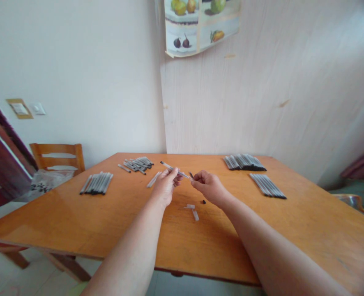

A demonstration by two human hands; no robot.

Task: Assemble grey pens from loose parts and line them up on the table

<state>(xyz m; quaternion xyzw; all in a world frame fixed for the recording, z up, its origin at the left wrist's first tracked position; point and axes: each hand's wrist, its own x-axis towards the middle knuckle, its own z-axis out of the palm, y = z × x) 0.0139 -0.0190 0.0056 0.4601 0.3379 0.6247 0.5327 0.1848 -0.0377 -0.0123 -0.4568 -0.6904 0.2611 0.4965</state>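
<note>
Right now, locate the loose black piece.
In the head view, the loose black piece lies on the table below the right hand, just right of the pale pieces.

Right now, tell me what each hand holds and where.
The left hand holds a pen by its barrel; the right hand, a small dark item, held part unclear.

Left hand [166, 183] near right hand [209, 186]

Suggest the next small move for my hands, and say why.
Perhaps bring the small dark piece in your right hand to the end of the pen nearest it: your left hand holds the pen with that end pointing toward the right one.
</note>
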